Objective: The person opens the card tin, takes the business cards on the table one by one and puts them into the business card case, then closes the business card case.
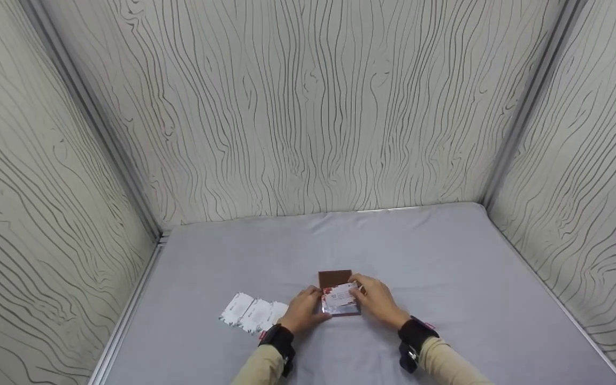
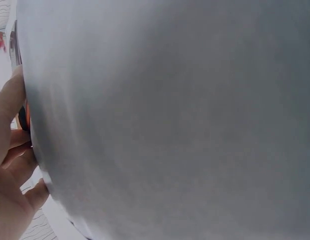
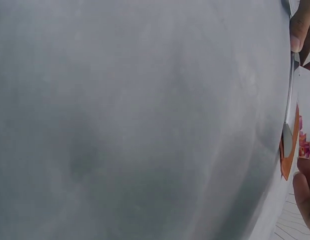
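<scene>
A brown card holder (image 1: 335, 278) lies unfolded on the cloth, its flap towards the back and a clear pocket (image 1: 341, 310) at the front. My left hand (image 1: 302, 310) grips its left side, thumb along the front edge. Between the thumb and fingers of my right hand (image 1: 376, 300) is a white card (image 1: 341, 295) with red floral print, held at its right end. This card overlaps the clear pocket. In the right wrist view, the card's printed corner (image 3: 305, 145) shows at the right margin beside the holder's orange-brown edge (image 3: 289, 155).
Left of my left hand, several white cards (image 1: 239, 307) with jagged-looking edges lie overlapping in a row. Grey cloth (image 1: 420, 251) covers the table. Wood-grain-patterned panels (image 1: 308, 107) stand behind and on both sides, with metal posts (image 1: 527, 107) at the corners.
</scene>
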### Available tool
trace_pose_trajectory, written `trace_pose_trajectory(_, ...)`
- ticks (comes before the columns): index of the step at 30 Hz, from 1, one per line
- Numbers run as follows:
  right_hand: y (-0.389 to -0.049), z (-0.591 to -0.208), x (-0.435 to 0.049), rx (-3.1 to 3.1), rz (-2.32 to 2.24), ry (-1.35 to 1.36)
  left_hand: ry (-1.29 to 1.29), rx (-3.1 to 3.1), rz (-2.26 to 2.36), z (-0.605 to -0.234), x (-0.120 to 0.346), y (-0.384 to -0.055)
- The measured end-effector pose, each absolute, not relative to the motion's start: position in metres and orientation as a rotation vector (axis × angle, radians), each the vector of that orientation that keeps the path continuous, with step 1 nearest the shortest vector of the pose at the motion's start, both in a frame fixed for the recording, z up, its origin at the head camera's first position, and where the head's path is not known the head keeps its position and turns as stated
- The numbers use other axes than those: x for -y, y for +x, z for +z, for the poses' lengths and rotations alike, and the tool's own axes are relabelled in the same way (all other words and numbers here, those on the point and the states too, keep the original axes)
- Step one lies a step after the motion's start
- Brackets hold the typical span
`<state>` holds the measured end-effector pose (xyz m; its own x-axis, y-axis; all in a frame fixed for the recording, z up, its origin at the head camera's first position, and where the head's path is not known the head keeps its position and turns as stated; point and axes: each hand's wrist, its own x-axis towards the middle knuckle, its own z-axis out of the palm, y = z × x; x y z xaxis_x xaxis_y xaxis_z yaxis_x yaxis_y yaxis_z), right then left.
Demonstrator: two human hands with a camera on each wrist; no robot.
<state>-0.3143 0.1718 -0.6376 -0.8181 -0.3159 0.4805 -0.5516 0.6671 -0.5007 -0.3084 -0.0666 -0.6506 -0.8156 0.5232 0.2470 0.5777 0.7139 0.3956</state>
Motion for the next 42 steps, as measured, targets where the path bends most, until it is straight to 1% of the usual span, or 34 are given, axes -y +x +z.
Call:
trace_pose_trajectory(16,-0.313,-0.642,-0.168,2.561,0.91,0.731,-0.86,2.847,-0.721,-0.652,0.066,-0.31)
trace_pose_trajectory(25,-0.313,-0.644,-0.165,2.555,0.906,0.712,-0.847,2.859,-0.72,-0.653,0.066,-0.31)
trace_pose_trajectory(32,-0.31,-0.646,-0.17,2.668,0.903,0.689,-0.819,2.872,-0.776,-0.651,0.066,-0.31)
trace_pose_trajectory(36,-0.309,-0.647,-0.172,2.666,0.902,0.727,-0.81,2.883,-0.785,-0.651,0.066,-0.31)
trace_pose_trajectory(42,-0.308,-0.651,-0.173,2.613,0.785,0.839,-0.826,2.866,-0.78,-0.652,0.065,-0.309)
